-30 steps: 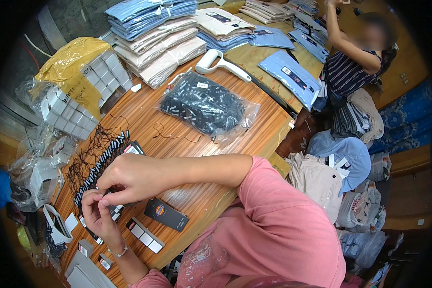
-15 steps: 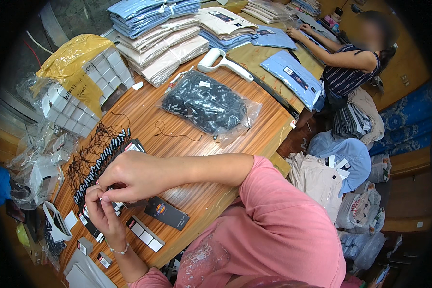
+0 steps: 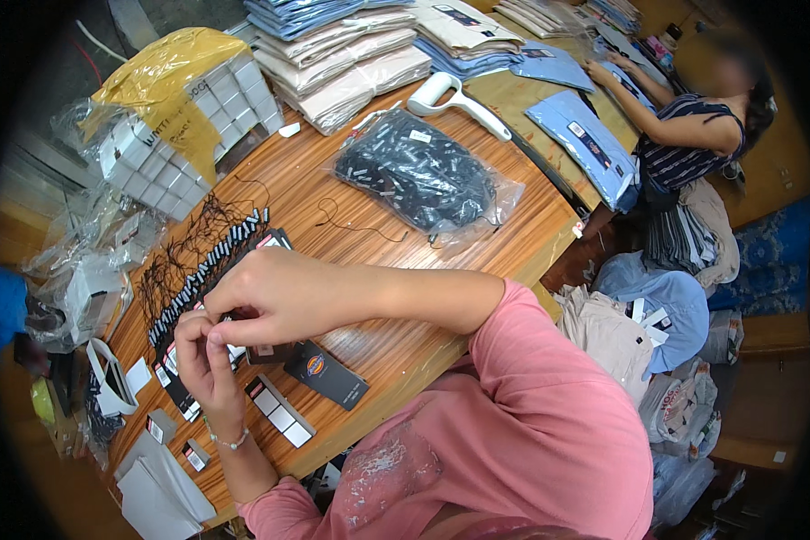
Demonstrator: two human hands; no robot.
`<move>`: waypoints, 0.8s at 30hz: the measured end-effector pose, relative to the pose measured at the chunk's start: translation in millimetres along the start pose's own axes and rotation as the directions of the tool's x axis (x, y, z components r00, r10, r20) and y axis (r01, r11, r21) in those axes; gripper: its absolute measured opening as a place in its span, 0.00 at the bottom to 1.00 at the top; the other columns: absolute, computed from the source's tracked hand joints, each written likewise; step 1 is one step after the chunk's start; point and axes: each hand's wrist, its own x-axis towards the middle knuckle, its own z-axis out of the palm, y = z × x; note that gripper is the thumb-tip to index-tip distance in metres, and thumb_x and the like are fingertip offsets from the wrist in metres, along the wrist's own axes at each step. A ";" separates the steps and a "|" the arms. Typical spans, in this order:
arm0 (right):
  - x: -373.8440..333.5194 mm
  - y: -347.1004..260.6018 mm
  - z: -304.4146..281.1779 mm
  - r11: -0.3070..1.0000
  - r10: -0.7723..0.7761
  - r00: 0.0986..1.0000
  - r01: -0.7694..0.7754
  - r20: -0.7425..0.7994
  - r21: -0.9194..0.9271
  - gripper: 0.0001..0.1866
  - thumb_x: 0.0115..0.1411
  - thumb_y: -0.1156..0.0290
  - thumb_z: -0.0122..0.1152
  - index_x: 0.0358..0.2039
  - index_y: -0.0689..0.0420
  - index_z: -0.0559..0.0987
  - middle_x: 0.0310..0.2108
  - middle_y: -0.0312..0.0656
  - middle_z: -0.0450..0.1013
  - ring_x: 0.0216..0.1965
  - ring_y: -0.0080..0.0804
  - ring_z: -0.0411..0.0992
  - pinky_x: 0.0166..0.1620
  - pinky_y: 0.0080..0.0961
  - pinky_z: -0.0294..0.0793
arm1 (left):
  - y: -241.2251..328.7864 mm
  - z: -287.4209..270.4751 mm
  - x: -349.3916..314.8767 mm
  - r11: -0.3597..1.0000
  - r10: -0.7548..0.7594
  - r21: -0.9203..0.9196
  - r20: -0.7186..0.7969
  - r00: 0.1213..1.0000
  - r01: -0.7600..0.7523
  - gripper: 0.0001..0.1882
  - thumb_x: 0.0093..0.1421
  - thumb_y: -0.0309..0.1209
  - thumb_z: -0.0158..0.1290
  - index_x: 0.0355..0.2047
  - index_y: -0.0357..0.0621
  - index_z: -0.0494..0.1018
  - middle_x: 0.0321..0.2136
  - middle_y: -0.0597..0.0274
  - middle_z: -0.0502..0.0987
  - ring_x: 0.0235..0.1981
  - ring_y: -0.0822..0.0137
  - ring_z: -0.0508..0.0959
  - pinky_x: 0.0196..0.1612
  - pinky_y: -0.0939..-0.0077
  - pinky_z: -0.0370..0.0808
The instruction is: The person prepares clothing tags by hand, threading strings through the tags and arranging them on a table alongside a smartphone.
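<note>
My left hand (image 3: pixel 209 360) and my right hand (image 3: pixel 265 292) meet over the left part of the wooden table. Fingertips of both are pinched together; whatever they hold is hidden behind the fingers. Just beyond them lies a row of black hang-tag strings (image 3: pixel 214 259) with small pale plastic ends, their loops spread toward the back. Dark hang tags lie under and beside my hands, partly covered. Nearer me are a loose dark hang tag (image 3: pixel 327 373) with a round logo and a dark card with white label panels (image 3: pixel 281 412).
A clear bag of black tag strings (image 3: pixel 414 175) lies mid-table, with a white-handled roller (image 3: pixel 459 103) behind it. Folded shirts (image 3: pixel 342 76) are stacked at the back; small white boxes (image 3: pixel 153 171) stand at left. A co-worker (image 3: pixel 693 126) handles packed shirts at right.
The whole view has shifted, so the table and its things sit farther right and slightly higher. My hands remain pinched together over the same spot.
</note>
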 end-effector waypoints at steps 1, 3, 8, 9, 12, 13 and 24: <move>0.0 -0.4 0.1 1.000 -0.005 1.000 0.005 -0.003 0.010 0.11 0.50 0.63 0.52 0.23 0.59 0.75 0.16 0.43 0.69 0.20 0.38 0.69 0.24 0.28 0.66 | 3.3 2.3 2.0 1.000 0.002 0.002 -0.023 1.000 -0.002 0.03 0.58 0.26 0.40 0.30 0.38 0.61 0.30 0.62 0.62 0.33 0.72 0.62 0.39 0.82 0.60; 0.3 0.7 1.1 1.000 -0.028 1.000 0.028 -0.008 -0.008 0.11 0.50 0.64 0.53 0.23 0.59 0.75 0.16 0.43 0.69 0.19 0.38 0.69 0.24 0.28 0.66 | 4.1 2.2 2.3 1.000 0.008 0.013 -0.025 1.000 -0.008 0.03 0.58 0.26 0.41 0.29 0.38 0.61 0.30 0.62 0.63 0.33 0.72 0.62 0.39 0.81 0.60; -0.1 2.9 0.5 1.000 0.006 1.000 -0.006 0.008 0.008 0.10 0.50 0.65 0.53 0.23 0.59 0.75 0.16 0.43 0.69 0.19 0.37 0.69 0.23 0.27 0.66 | 2.6 3.6 3.7 1.000 0.022 0.018 -0.015 1.000 -0.021 0.04 0.58 0.26 0.41 0.29 0.38 0.60 0.30 0.62 0.63 0.32 0.72 0.62 0.39 0.81 0.60; -0.1 2.1 0.3 1.000 0.002 1.000 -0.002 0.001 0.011 0.10 0.50 0.65 0.53 0.23 0.59 0.75 0.16 0.43 0.69 0.19 0.37 0.69 0.23 0.27 0.66 | 3.1 3.1 3.6 1.000 0.021 0.019 -0.011 1.000 -0.021 0.04 0.58 0.26 0.41 0.29 0.38 0.60 0.30 0.62 0.63 0.32 0.72 0.62 0.39 0.81 0.60; 0.9 2.9 1.8 1.000 0.005 1.000 -0.005 0.012 0.029 0.10 0.50 0.65 0.52 0.22 0.59 0.75 0.15 0.43 0.69 0.19 0.37 0.69 0.23 0.27 0.66 | 3.4 2.1 3.3 1.000 0.023 0.016 -0.005 1.000 -0.023 0.04 0.58 0.26 0.40 0.29 0.38 0.60 0.29 0.62 0.63 0.31 0.73 0.62 0.37 0.81 0.60; 1.0 2.6 1.9 1.000 0.003 1.000 -0.004 0.009 0.030 0.10 0.50 0.65 0.52 0.22 0.59 0.75 0.15 0.43 0.69 0.19 0.37 0.69 0.23 0.27 0.66 | 2.8 2.2 3.1 1.000 0.027 0.013 -0.007 1.000 -0.027 0.04 0.58 0.26 0.40 0.29 0.38 0.60 0.29 0.62 0.63 0.31 0.73 0.61 0.37 0.82 0.60; -0.5 2.5 -0.6 1.000 -0.001 1.000 0.000 -0.013 -0.023 0.12 0.50 0.63 0.53 0.21 0.60 0.75 0.15 0.43 0.69 0.18 0.38 0.69 0.22 0.28 0.66 | 2.4 -1.6 2.0 0.996 -0.037 0.084 0.074 0.997 0.031 0.04 0.61 0.27 0.37 0.32 0.39 0.60 0.32 0.62 0.61 0.36 0.72 0.62 0.44 0.80 0.58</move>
